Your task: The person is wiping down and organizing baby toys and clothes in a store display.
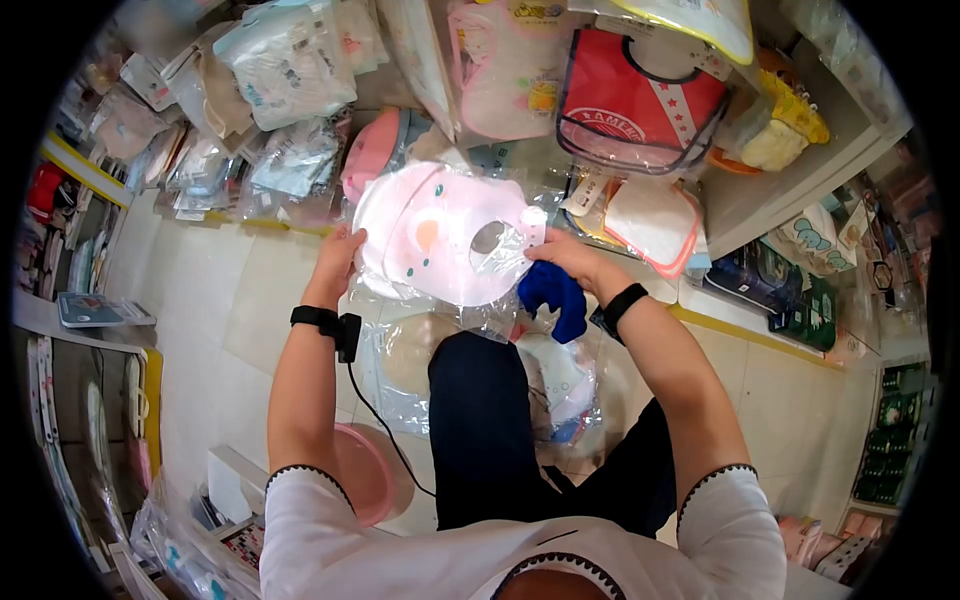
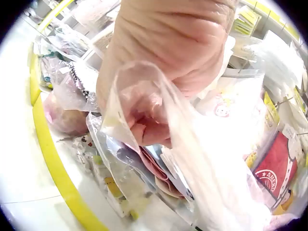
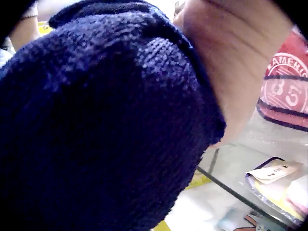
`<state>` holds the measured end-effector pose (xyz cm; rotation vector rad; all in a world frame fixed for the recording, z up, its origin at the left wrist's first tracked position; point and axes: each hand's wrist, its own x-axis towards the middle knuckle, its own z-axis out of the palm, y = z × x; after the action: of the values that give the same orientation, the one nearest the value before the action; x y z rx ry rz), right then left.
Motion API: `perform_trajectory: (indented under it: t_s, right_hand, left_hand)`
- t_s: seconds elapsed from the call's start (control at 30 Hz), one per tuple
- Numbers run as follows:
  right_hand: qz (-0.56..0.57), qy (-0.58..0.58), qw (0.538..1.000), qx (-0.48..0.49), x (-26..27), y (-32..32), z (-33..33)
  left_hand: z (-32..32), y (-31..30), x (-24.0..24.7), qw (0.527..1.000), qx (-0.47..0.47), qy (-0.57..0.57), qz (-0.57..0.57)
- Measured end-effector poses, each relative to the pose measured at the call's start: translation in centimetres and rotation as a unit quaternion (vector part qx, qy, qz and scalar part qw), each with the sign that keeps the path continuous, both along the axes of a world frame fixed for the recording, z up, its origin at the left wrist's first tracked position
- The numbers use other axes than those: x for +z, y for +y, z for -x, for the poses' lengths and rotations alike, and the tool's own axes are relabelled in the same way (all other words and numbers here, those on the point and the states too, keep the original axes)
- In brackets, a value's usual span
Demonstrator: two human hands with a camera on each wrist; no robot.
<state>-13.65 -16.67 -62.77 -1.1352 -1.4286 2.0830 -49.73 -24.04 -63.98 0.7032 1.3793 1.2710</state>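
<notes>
A pale pink baby bib (image 1: 450, 265) in a clear plastic bag is held up flat over the person's knees, with an orange patch and green dots showing on it. The left hand (image 1: 338, 262) pinches the bag's left edge; in the left wrist view, clear plastic film (image 2: 178, 125) curves around its fingers. At the opposite edge, the right hand (image 1: 572, 258) grips the bag near the bib's neck opening. A dark blue terry cloth (image 1: 555, 300) hangs bunched from the right hand and fills most of the right wrist view (image 3: 106, 115), hiding the fingers there.
A red bib (image 1: 625, 100) and other bagged baby goods hang ahead. Beneath, a low shelf has a yellow edge (image 1: 745, 335). More bagged items (image 1: 410, 350) lie on the floor by the knees. A pink bucket (image 1: 365, 480) stands left, near a black cable (image 1: 375, 410).
</notes>
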Motion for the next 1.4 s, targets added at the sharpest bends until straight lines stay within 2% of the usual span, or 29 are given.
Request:
perform_trajectory:
  t_s: [0.07, 0.27, 0.4, 0.5, 0.53, 0.63, 0.7, 0.77, 0.83, 0.87, 0.9, 0.93, 0.97, 1.0, 1.03, 1.07, 1.1, 1.17, 1.2, 1.27, 1.3, 1.33, 1.37, 1.4]
  right_hand:
    - [-0.048, -0.006, 0.999, 0.011, -1.0, 0.2, 1.7]
    - [0.016, 0.057, 0.998, -0.025, -1.5, 1.6, 4.0]
    - [0.021, 0.072, 0.997, -0.024, -1.4, 3.7, 5.1]
    - [0.026, 0.082, 0.996, -0.02, -1.4, 5.0, 5.8]
    - [0.027, 0.088, 0.996, -0.02, -1.5, 5.7, 5.9]
    - [-0.006, 0.103, 0.994, 0.033, -2.1, 8.8, 6.5]
    - [0.025, 0.167, 0.986, -0.005, -1.4, 10.0, 6.6]
    - [0.109, 0.162, 0.98, -0.048, -0.4, 11.7, 7.2]
    - [0.048, 0.078, 0.99, -0.107, -1.2, 14.0, 8.3]
    - [0.095, 0.143, 0.982, -0.082, -4.4, 16.6, 8.5]
    - [0.141, 0.207, 0.966, -0.058, -7.6, 18.7, 8.3]
    - [0.162, 0.219, 0.959, -0.071, -8.5, 19.1, 8.0]
    - [0.182, 0.229, 0.952, -0.084, -9.2, 19.4, 7.6]
    - [0.167, 0.195, 0.964, -0.065, -9.7, 19.9, 6.7]
    - [0.149, 0.159, 0.975, -0.044, -9.8, 20.0, 6.1]
    - [0.11, 0.146, 0.981, -0.058, -8.4, 19.3, 5.8]
    - [0.106, 0.115, 0.987, -0.017, -7.6, 19.5, 5.5]
    - [0.067, 0.092, 0.989, -0.091, -6.8, 18.6, 5.9]
    - [0.042, 0.108, 0.988, -0.099, -7.2, 18.8, 6.3]
    - [-0.007, 0.141, 0.983, -0.117, -8.3, 19.1, 7.0]
    - [-0.035, 0.097, 0.988, -0.115, -8.4, 19.3, 7.4]
    - [-0.062, 0.051, 0.991, -0.11, -8.4, 19.4, 7.8]
    - [-0.089, 0.005, 0.99, -0.105, -8.4, 19.2, 8.3]
    - [-0.003, -0.033, 0.996, -0.083, -6.6, 18.3, 8.3]
  left_hand:
    - [1.1, 0.4, -0.5, 1.0, -0.001, -0.01, 0.013]
    - [3.1, 2.5, 1.7, 0.998, 0.042, 0.021, -0.047]
    - [5.1, 4.3, 1.9, 0.997, 0.04, -0.065, 0.001]
    - [6.8, 5.5, 0.4, 0.999, 0.026, -0.014, 0.034]
    - [3.9, 4.8, 3.1, 0.999, 0.035, -0.015, 0.033]
    - [4.6, 6.9, 2.3, 0.997, 0.06, 0.041, -0.006]
    - [4.9, 8.2, 3.0, 0.988, 0.115, 0.033, -0.101]
    - [4.5, 9.0, 3.7, 0.964, 0.203, 0.018, -0.17]
    - [3.7, 9.1, 3.7, 0.924, 0.319, 0.002, -0.213]
    - [3.5, 9.0, 2.3, 0.916, 0.374, 0.065, -0.126]
    - [4.3, 9.0, -1.6, 0.925, 0.345, 0.017, -0.16]
    - [5.2, 9.1, -5.4, 0.93, 0.315, -0.033, -0.189]
    - [0.4, 8.0, -3.8, 0.937, 0.345, -0.04, -0.035]
    - [0.1, 7.7, -6.4, 0.963, 0.25, -0.104, -0.002]
    - [-2.9, 7.4, -4.6, 0.939, 0.275, -0.14, 0.151]
    - [-4.2, 7.4, -4.8, 0.947, 0.239, -0.155, 0.146]
    - [-4.9, 7.7, -5.3, 0.94, 0.256, -0.179, 0.136]
    - [-5.7, 8.7, -6.0, 0.925, 0.284, -0.225, 0.116]
    - [-5.7, 9.0, -6.0, 0.929, 0.281, -0.218, 0.104]
    - [-5.5, 9.6, -5.7, 0.959, 0.248, -0.133, 0.02]
    - [-5.6, 9.7, -5.0, 0.969, 0.23, -0.09, -0.021]
    - [-7.5, 9.9, -2.6, 0.94, 0.311, -0.138, -0.027]
    - [-7.0, 10.1, -3.7, 0.941, 0.297, -0.158, -0.032]
    - [-6.0, 10.8, -5.3, 0.942, 0.283, -0.178, -0.041]
